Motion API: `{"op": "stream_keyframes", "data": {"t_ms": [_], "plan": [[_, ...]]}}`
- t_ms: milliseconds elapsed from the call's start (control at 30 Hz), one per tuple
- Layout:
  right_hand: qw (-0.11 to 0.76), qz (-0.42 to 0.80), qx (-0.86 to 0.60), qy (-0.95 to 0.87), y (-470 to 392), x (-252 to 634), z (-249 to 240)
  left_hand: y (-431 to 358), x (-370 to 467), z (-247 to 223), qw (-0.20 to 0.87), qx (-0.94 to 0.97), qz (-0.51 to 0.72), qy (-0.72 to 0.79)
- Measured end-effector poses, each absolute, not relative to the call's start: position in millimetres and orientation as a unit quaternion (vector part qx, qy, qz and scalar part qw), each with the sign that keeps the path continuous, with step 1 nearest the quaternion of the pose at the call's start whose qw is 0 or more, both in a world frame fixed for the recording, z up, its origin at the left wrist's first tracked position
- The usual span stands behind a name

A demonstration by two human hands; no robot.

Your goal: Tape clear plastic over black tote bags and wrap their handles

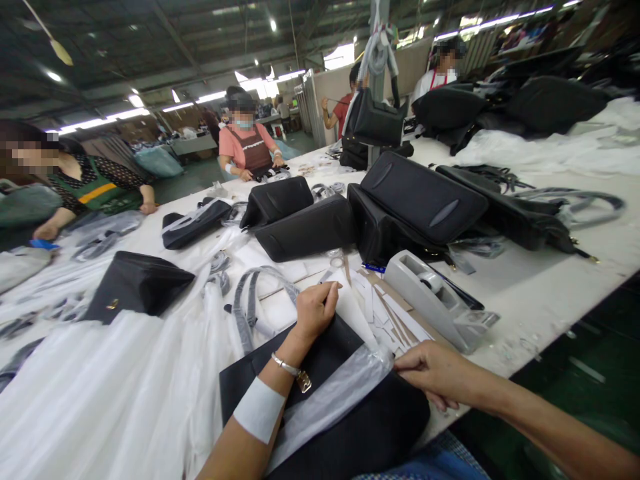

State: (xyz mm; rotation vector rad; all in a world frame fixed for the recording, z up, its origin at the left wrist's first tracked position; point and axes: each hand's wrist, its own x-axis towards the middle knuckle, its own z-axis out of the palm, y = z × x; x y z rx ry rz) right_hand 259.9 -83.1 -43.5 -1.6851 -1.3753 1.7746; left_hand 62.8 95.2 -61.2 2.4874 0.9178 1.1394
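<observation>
A black bag (360,433) lies at the table's near edge, with a strip of clear plastic wrap (340,393) across it. My left hand (316,308), with a bracelet and a white band at the wrist, is closed above the bag's far part; what its fingers hold, if anything, is too small to make out. At the right end of the wrap, my right hand (427,373) pinches the plastic by the bag's corner. Plastic-wrapped handles (250,303) stand up beyond the bag on the left.
A grey tape dispenser (430,297) sits beyond my right hand, beside paper strips (377,310). Several black bags (305,227) lie across the table (530,287). White sheeting (125,393) covers the left. Co-workers (247,143) are around the far side.
</observation>
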Motion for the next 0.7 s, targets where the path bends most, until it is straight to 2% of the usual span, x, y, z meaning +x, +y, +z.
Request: {"op": "stream_keyframes", "data": {"t_ms": [267,500,600,700], "plan": [[0.158,0.648,-0.600,-0.442,-75.8,248.3,-24.6,98.1,59.7,-57.2,0.056,0.876,0.379,0.291],[0.178,0.655,-0.625,-0.385,-75.7,241.4,-44.3,98.4,62.5,-64.2,0.050,0.882,0.371,0.286],[0.150,0.568,-0.628,-0.510,-78.3,259.6,-49.0,99.9,57.2,-65.2,0.052,0.887,0.356,0.291],[0.074,0.420,-0.624,-0.655,-84.8,283.1,-38.4,102.1,50.7,-66.0,0.061,0.883,0.352,0.303]]}}
